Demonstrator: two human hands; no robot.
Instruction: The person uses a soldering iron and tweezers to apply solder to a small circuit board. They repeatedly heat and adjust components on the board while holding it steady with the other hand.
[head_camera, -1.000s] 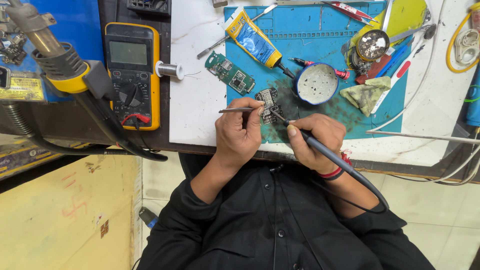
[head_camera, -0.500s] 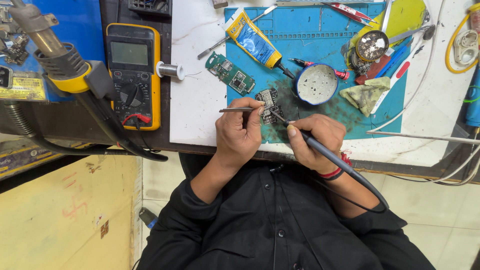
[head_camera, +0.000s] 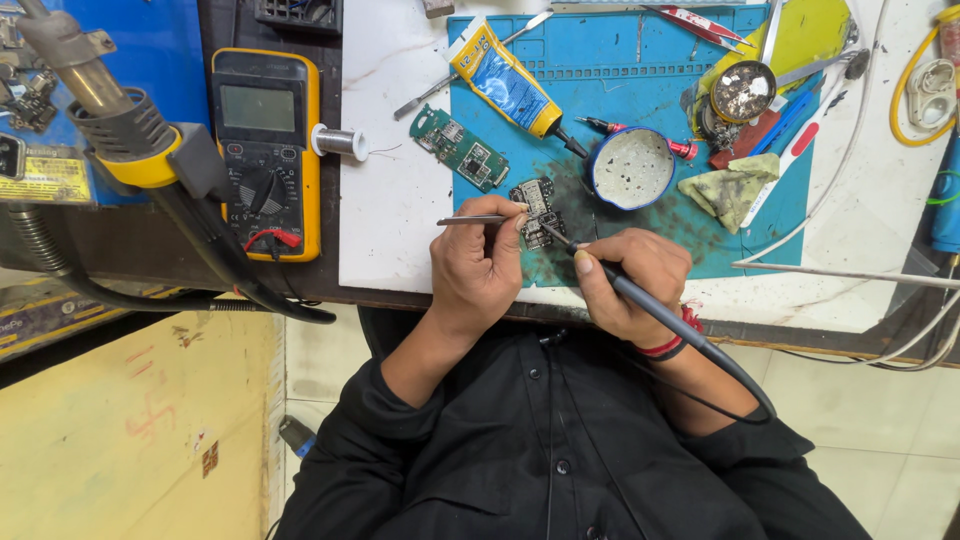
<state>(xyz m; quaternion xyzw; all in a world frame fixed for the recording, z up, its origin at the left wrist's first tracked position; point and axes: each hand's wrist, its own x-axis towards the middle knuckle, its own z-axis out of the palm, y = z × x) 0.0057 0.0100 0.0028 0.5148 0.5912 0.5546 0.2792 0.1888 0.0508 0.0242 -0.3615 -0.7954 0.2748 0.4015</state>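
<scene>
Two tools meet on the small circuit board (head_camera: 537, 211), lying at the blue mat's (head_camera: 640, 100) 7 o'clock edge: your left hand (head_camera: 478, 265) pinches tweezers (head_camera: 470, 220), your right hand (head_camera: 628, 282) grips the soldering iron (head_camera: 660, 315). It looks light, stiff and fragile, so hold its bare edges.

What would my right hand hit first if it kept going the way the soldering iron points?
The small circuit board: the soldering iron in the right hand seems to touch it already, though depth is unclear.

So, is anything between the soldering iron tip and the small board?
Nothing visible. The right hand has the soldering iron tip at the small circuit board; the left hand brings tweezers in from the side.
</scene>
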